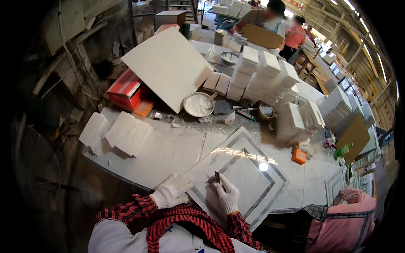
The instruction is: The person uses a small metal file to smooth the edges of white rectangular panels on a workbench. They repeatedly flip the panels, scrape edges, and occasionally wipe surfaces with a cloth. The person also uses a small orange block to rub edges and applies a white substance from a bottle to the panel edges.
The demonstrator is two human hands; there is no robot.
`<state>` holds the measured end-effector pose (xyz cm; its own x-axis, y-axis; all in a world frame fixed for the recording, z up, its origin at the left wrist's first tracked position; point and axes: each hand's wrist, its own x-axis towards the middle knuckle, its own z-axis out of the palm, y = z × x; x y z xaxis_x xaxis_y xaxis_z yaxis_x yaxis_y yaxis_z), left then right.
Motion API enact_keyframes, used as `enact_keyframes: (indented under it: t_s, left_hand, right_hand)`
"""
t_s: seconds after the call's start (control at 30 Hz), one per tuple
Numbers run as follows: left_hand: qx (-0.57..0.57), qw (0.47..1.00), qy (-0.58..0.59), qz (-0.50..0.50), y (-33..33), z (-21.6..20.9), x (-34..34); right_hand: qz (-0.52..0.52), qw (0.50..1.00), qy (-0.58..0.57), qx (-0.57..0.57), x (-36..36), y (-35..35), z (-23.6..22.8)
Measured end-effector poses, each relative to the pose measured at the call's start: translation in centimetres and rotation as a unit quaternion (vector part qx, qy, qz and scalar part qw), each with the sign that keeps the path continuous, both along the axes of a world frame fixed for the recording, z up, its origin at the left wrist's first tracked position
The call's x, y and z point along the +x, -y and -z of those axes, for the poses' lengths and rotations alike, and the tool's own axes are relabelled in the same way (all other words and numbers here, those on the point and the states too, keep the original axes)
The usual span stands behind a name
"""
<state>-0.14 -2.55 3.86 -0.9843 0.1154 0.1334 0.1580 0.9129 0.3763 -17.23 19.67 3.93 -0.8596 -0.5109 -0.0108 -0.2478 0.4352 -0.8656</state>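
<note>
Before me lies a square, polished white stone panel (248, 180) with grey inlaid bands, turned cornerwise on the work table. My right hand (227, 195), in a white knitted glove, pinches a small dark scraper blade (217, 177) over the panel's left part. Whether the blade touches the surface I cannot tell. By the panel's left corner, my gloved left hand (172, 192) rests with its fingers stretched out, holding nothing. Light from overhead reflects in the panel's glossy face.
Beyond the panel stand a bowl of white paste (197, 104), a small white bottle (230, 118) and stacked white tiles (291, 120). Loose tiles (128, 135) lie left, below a large white board (166, 67). An orange box (299, 156) sits right. A co-worker in pink (344, 219) is close by; others stand behind.
</note>
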Motion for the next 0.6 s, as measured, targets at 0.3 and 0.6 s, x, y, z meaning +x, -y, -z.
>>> enact_keyframes:
  t_s: [0.3,0.6]
  left_hand:
    - [0.041,0.998,-0.043,0.022,2.4,-0.6,1.2]
    - [0.066,0.978,-0.187,-0.059,7.3,2.1,1.2]
  right_hand:
    - [-0.107,0.991,-0.057,0.049,2.1,2.3,0.3]
    - [-0.121,0.987,-0.052,0.093,4.0,6.4,0.5]
